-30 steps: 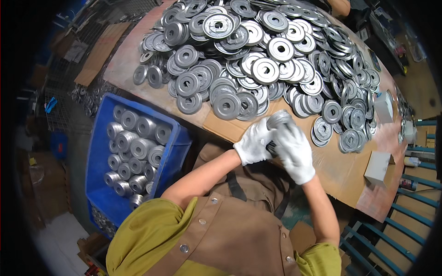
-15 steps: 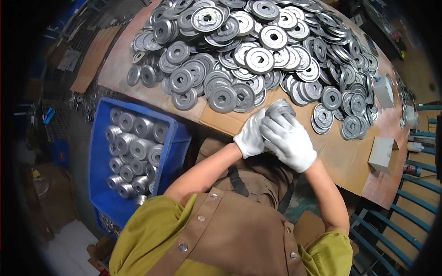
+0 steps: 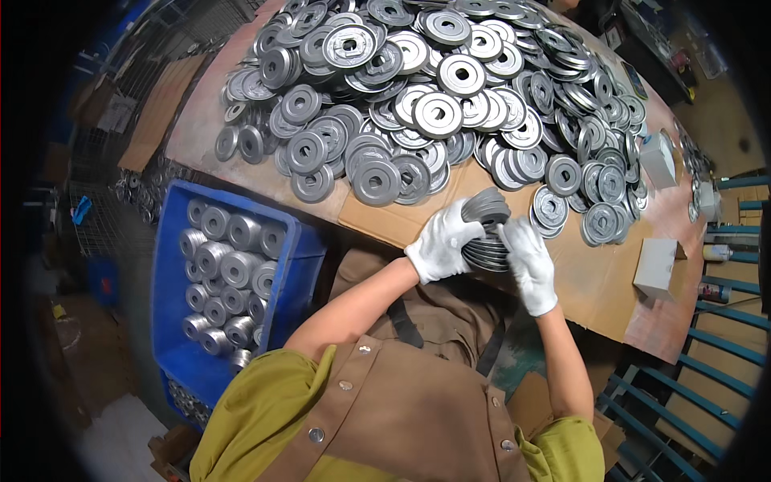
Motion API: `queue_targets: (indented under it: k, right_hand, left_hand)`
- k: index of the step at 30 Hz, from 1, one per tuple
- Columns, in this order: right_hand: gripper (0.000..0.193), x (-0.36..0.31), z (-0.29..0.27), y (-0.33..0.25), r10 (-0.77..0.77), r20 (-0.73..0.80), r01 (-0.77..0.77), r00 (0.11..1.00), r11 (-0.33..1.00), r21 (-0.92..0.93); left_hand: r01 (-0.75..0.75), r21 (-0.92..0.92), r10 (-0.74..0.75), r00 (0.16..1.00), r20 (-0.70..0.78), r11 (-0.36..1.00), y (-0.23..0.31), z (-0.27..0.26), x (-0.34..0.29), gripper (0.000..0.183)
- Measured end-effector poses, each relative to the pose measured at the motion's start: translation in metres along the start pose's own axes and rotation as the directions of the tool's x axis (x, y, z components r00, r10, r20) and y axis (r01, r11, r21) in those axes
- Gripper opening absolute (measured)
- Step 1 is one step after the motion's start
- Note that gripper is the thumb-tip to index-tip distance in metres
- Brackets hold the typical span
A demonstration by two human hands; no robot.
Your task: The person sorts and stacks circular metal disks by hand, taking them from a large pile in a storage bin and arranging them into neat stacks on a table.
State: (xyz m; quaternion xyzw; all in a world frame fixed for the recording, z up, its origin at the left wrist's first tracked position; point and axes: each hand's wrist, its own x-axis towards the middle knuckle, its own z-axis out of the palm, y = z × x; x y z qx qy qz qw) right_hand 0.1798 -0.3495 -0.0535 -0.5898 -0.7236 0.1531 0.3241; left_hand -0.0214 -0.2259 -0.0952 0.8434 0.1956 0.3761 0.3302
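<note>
My left hand (image 3: 442, 243), in a white glove, grips a stack of grey metal discs (image 3: 487, 254) from its left side. The discs lie against one another on edge, and the upper ones (image 3: 486, 207) lean at a different angle from the lower ones. My right hand (image 3: 530, 267), also gloved in white, is at the right side of the stack. Its fingers are mostly straight, with a fingertip at the discs' edge. Both hands are over the near edge of the table, in front of a large heap of similar discs (image 3: 438, 114) with centre holes.
A blue crate (image 3: 291, 249) holding rows of stacked discs stands at the left. Flat cardboard (image 3: 385, 215) covers the table's near edge. Two small white boxes (image 3: 656, 267) sit at the right, near a rack of teal bars (image 3: 727, 321).
My right hand has moved off the front of the stack to its right side, uncovering the discs. The stack now shows tilted in my left hand. The whole view has shifted slightly.
</note>
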Motion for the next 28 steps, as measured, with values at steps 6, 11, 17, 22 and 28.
queue_targets:
  k: [6, 11, 17, 22, 28]
  right_hand:
    - [0.039, -0.004, -0.001, -0.002, 0.118, -0.030, -0.118, 0.993, 0.993, -0.003]
    - [0.030, 0.011, 0.013, -0.025, -0.053, -0.127, 0.052, 0.991, 0.999, -0.011]
    - [0.033, -0.034, 0.027, 0.035, 0.447, -0.225, -0.347, 0.866, 0.860, 0.375]
    - [0.039, -0.003, 0.037, 0.019, 0.540, -0.291, -0.300, 0.790, 0.754, 0.584]
    - [0.051, 0.013, 0.044, 0.056, 0.611, -0.293, -0.139, 0.735, 0.559, 0.817]
  left_hand:
    - [-0.001, -0.038, 0.002, 1.000, 0.016, 0.999, -0.010, 0.000, -0.008, 0.044]
    - [0.009, -0.029, -0.010, 1.000, -0.024, 1.000, -0.007, -0.002, -0.010, 0.042]
    - [-0.010, 0.016, 0.011, 0.999, -0.041, 1.000, 0.004, -0.014, -0.006, 0.059]
    - [0.039, 0.007, -0.038, 0.998, -0.055, 0.999, 0.001, -0.002, -0.006, 0.094]
    - [0.408, -0.311, -0.451, 0.889, -0.080, 0.859, 0.033, -0.040, -0.003, 0.115]
